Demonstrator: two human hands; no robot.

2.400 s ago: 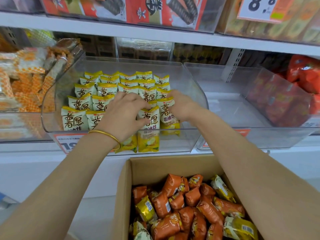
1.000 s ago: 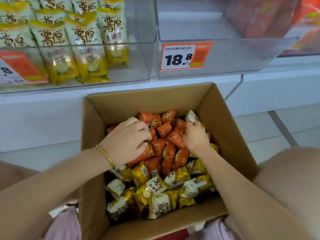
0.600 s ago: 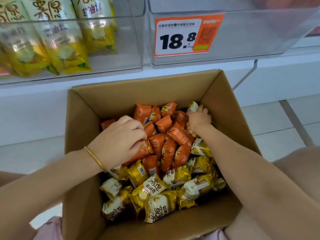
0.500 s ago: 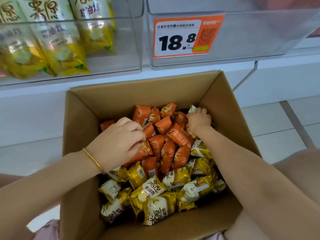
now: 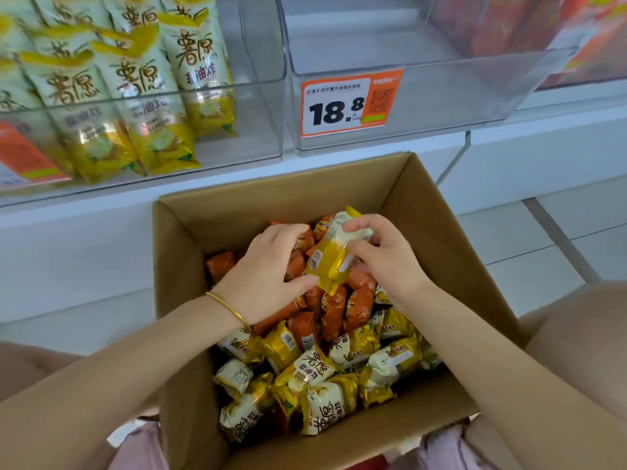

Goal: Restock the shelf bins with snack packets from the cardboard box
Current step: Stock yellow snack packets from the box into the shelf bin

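Cardboard box [image 5: 441,212] open on top; right bin [image 5: 458,96] roomy, left bin [image 5: 258,113] packed.

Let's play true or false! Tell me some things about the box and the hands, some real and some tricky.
1. The right hand holds a yellow packet. True.
2. The cardboard box has only orange packets in it. False: orange packets and yellow packets both lie in it.
3. The bangle is on the right wrist. False: it is on the left wrist.
4. The price tag says 18.8. True.
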